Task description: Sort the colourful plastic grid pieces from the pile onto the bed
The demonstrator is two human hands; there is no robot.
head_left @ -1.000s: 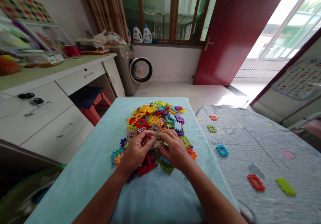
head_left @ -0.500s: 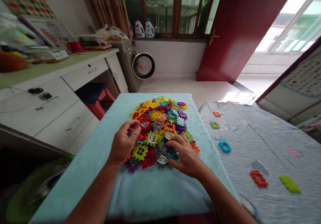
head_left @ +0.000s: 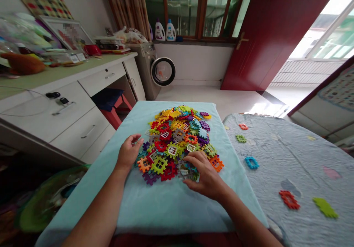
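Maybe my right hand (head_left: 206, 175), grip unclear, could spill the heap (head_left: 173, 150) by brushing it, my left hand (head_left: 128, 152) apart, loose-fingered.

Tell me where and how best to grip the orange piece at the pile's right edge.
With the right hand, probably pinch the orange piece by its toothed right rim, coming in from the right. That side juts out toward the light-blue cloth, while its upper left crowds a lime green piece. I can't tell how much it tilts.
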